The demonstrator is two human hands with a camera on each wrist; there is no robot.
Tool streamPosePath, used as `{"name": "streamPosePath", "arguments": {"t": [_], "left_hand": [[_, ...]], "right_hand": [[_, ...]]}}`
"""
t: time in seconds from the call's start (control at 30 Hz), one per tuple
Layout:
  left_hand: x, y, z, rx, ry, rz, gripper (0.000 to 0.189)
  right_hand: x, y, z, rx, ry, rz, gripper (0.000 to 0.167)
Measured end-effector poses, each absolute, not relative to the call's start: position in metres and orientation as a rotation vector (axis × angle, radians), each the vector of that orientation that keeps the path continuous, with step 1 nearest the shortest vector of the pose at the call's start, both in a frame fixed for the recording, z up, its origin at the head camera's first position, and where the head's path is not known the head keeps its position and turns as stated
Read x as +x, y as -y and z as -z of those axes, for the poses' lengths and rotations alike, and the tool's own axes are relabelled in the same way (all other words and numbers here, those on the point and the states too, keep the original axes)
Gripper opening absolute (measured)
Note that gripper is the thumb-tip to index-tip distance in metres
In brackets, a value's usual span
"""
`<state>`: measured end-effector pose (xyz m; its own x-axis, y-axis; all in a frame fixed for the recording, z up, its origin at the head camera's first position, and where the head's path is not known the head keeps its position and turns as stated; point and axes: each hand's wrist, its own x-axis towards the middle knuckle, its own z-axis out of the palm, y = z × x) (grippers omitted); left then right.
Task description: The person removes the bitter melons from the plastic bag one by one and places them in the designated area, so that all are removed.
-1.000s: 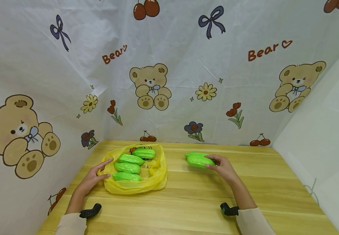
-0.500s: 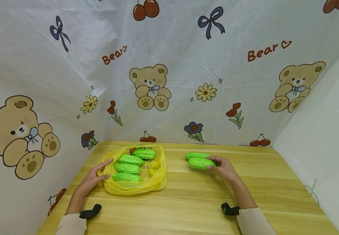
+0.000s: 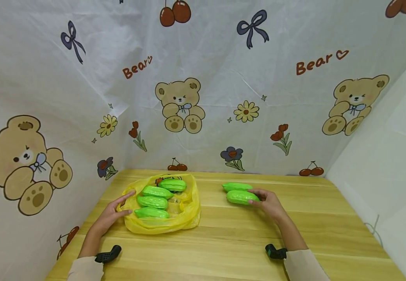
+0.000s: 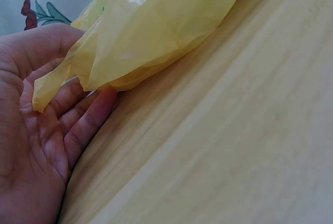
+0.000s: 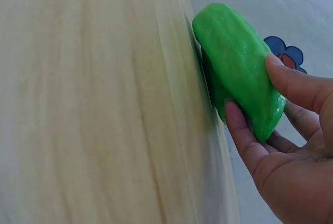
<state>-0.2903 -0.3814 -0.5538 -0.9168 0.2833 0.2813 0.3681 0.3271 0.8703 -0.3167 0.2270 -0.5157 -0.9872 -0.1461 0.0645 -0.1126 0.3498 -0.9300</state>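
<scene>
A yellow plastic bag (image 3: 189, 218) lies open on the left of the table, with several glossy green toy bitter melons (image 3: 152, 201) inside it. My left hand (image 3: 109, 216) holds the bag's left rim; in the left wrist view a flap of the bag (image 4: 140, 31) runs between the thumb and the fingers. To the right, my right hand (image 3: 267, 203) grips one end of a bitter melon (image 3: 239, 197) between thumb and fingers, as the right wrist view of that melon (image 5: 234, 57) also shows. Just behind it lies another bitter melon (image 3: 236, 187).
The wooden table (image 3: 224, 246) meets a white cloth backdrop (image 3: 217, 78) printed with bears at the back and left. A plain white wall (image 3: 392, 164) rises on the right, with a thin pale cord (image 3: 375, 230) beside the table's edge.
My right hand has drawn the gripped bitter melon slightly toward me and to the right, widening its offset from the one behind. The left hand and bag stay in place.
</scene>
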Motion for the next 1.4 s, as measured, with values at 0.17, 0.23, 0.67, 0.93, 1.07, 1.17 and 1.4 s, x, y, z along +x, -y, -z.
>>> {"name": "streamPosePath", "arguments": {"t": [0.17, 0.23, 0.67, 0.93, 1.07, 1.17, 1.4], "left_hand": [[-0.2903, 0.3815, 0.5541, -0.606, 2.502, 1.662, 0.064], [-0.2903, 0.3814, 0.5541, -0.608, 2.502, 1.658, 0.064], [-0.2904, 0.3807, 0.553, -0.605, 2.497, 1.666, 0.063], [-0.2915, 0.3816, 0.5544, -0.615, 2.495, 1.663, 0.063], [-0.291, 0.3816, 0.5542, -0.617, 2.496, 1.669, 0.063], [-0.291, 0.3819, 0.5546, -0.619, 2.496, 1.672, 0.063], [-0.2926, 0.383, 0.5552, -0.62, 2.502, 1.668, 0.063]], "right_hand": [[-0.3171, -0.2274, 0.5198, -0.247, -2.595, 1.721, 0.046], [-0.3173, -0.2275, 0.5207, -0.245, -2.604, 1.714, 0.046], [-0.3179, -0.2265, 0.522, -0.218, -2.646, 1.681, 0.041], [-0.3173, -0.2253, 0.5218, -0.176, -2.632, 1.68, 0.04], [-0.3174, -0.2249, 0.5231, -0.164, -2.63, 1.681, 0.041], [-0.3171, -0.2254, 0.5232, -0.151, -2.631, 1.683, 0.04], [-0.3164, -0.2256, 0.5207, -0.144, -2.653, 1.658, 0.041]]}}
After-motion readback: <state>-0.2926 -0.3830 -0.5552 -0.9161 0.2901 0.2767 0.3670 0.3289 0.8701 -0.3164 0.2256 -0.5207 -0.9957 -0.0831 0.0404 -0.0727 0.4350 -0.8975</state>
